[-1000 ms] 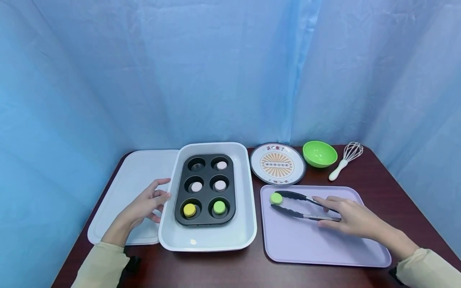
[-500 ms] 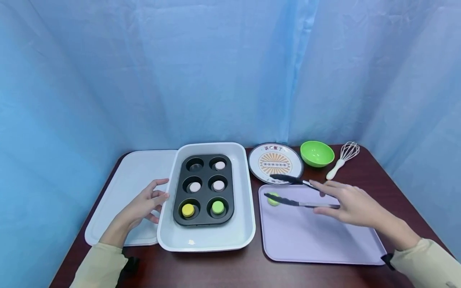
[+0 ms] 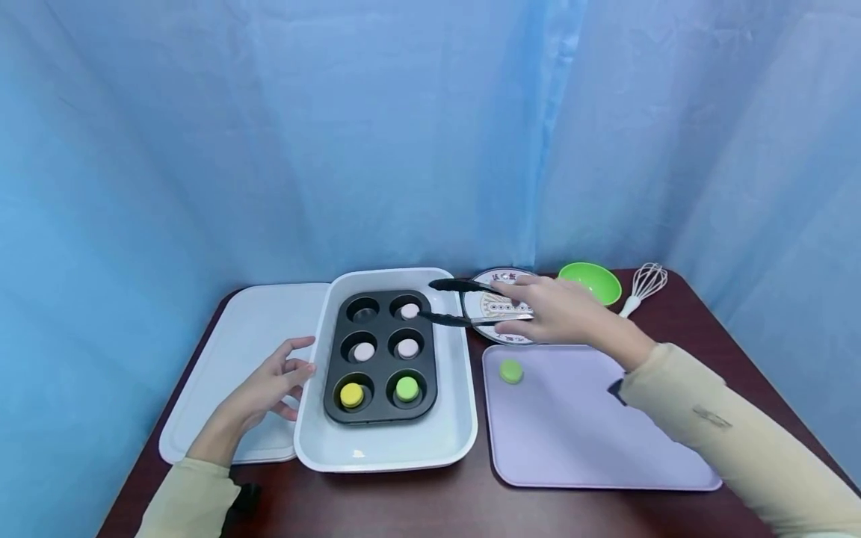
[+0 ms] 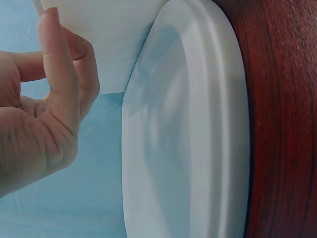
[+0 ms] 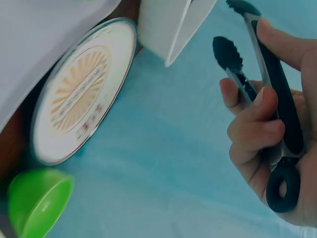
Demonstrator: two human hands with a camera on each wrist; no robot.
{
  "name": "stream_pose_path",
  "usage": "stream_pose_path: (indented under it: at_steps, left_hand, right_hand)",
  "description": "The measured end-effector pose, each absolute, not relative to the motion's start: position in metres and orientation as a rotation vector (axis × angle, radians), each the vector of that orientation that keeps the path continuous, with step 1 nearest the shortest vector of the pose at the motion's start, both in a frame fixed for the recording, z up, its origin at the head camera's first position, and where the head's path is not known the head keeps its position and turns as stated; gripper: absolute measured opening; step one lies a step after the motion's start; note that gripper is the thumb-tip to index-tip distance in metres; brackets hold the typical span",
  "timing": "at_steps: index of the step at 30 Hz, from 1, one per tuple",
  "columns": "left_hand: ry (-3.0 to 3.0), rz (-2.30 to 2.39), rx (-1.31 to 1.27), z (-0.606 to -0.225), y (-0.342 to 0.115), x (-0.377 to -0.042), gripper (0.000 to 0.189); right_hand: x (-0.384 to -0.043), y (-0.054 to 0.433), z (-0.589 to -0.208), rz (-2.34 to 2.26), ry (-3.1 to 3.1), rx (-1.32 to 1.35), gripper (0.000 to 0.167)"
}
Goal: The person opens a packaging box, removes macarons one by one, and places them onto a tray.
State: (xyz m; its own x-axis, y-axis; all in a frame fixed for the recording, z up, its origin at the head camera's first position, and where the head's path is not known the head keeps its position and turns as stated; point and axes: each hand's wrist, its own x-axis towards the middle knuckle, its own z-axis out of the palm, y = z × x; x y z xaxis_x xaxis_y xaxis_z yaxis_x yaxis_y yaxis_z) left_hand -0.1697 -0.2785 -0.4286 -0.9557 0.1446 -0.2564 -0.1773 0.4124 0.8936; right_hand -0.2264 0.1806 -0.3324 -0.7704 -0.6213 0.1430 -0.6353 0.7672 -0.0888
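Note:
My right hand (image 3: 561, 310) grips black-tipped tongs (image 3: 452, 320), their arms spread with nothing between the tips. The tips hang over the right side of a white basin (image 3: 383, 452), one close to a pink macaron (image 3: 409, 311). Inside the basin lies a dark muffin tin (image 3: 380, 377); other cups hold two more pink macarons, a yellow macaron (image 3: 351, 395) and a green macaron (image 3: 406, 388). The tin's back-left cup holds nothing. My left hand (image 3: 265, 385), fingers loosely bent, rests at the basin's left rim. Another green macaron (image 3: 510, 371) lies on the purple tray (image 3: 599, 433).
A white board (image 3: 249, 329) lies left of the basin, partly under my left hand. Behind the purple tray are a patterned plate (image 5: 79, 89), a green bowl (image 3: 592, 280) and a whisk (image 3: 647, 282). A blue curtain (image 3: 377, 134) hangs behind the dark table (image 3: 403, 508).
My right hand has lifted the tongs off the purple tray and carried them left and back to the basin. The green macaron there stayed behind. My left hand has not moved.

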Motion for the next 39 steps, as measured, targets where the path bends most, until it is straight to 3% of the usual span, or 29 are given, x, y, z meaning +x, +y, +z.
stream_pose_path:
  at_steps: [16,29,39]
  left_hand:
    - [2.375,1.558,-0.031,-0.427,-0.280,-0.165,0.064]
    - [2.373,1.571,-0.016,-0.430,-0.280,-0.165,0.065]
    - [2.380,1.567,-0.031,-0.430,-0.279,-0.165,0.066]
  right_hand:
    - [-0.277,0.093,-0.353,0.013,-3.088,0.947,0.068]
    - [-0.282,0.075,-0.347,-0.035,-3.161,0.894,0.059]
    - [-0.281,0.060,-0.336,-0.202,-3.202,0.842,0.040]
